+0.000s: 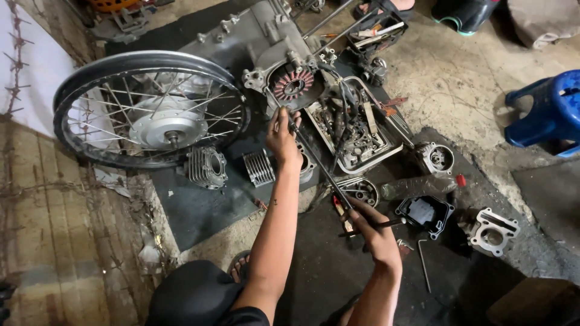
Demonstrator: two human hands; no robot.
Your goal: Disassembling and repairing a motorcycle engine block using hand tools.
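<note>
A grey motorcycle engine case (266,42) lies on a dark mat, with a copper-wound stator (294,84) exposed in its round opening. My left hand (282,136) reaches up to the lower edge of that opening and grips the far end of a long black T-handle wrench (320,169). My right hand (371,226) is closed around the wrench's near end at its cross handle. The shaft runs diagonally between both hands toward the engine.
A spoked wheel (151,108) with hub rests at the left. Finned cylinders (206,166) (258,167), a white tray of parts (356,130), a plastic bottle (420,186), a cylinder head (492,229), a black cover (425,212) and a blue stool (547,111) lie around.
</note>
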